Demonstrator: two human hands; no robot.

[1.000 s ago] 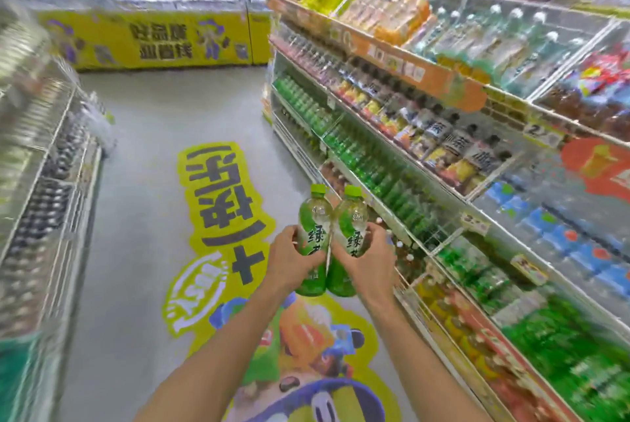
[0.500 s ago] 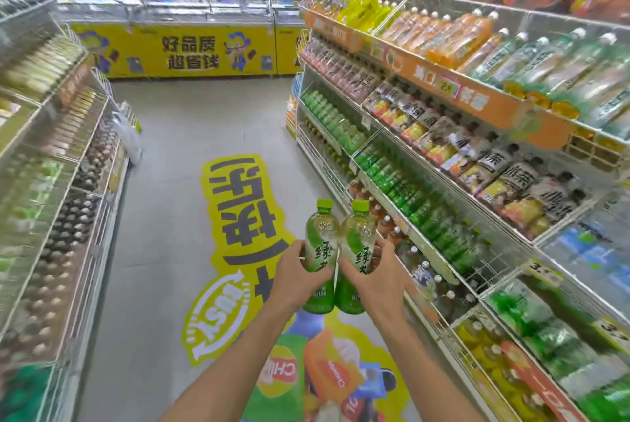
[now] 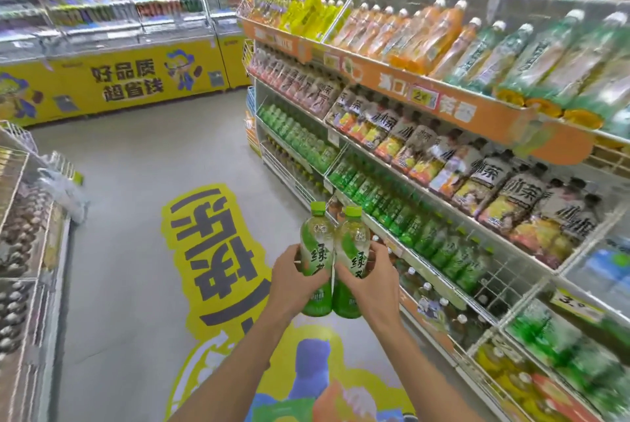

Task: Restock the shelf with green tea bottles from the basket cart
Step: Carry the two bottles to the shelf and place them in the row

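You held two green tea bottles upright in front of you, above the aisle floor, one in each hand. Your left hand (image 3: 293, 280) was wrapped round the lower half of the left bottle (image 3: 315, 241), with the fingers curled across its label. Your right hand (image 3: 371, 280) gripped the right bottle (image 3: 353, 244) the same way from the other side. The two bottles stood side by side with their bodies touching and their green caps on, pointing up. Neither was on a shelf; both hung just beside the front edge of the shelf unit (image 3: 439, 203) that ran along your right. On its third tier from the top, a row of green bottles (image 3: 402, 213) stood packed behind wire dividers. The tier above it held dark-labelled bottles (image 3: 484, 179), and the top tier held orange bottles (image 3: 422, 36). A yellow floor sticker (image 3: 218, 244) lay on the grey floor to the left of your hands, and a yellow counter (image 3: 129, 80) closed the far end of the aisle.
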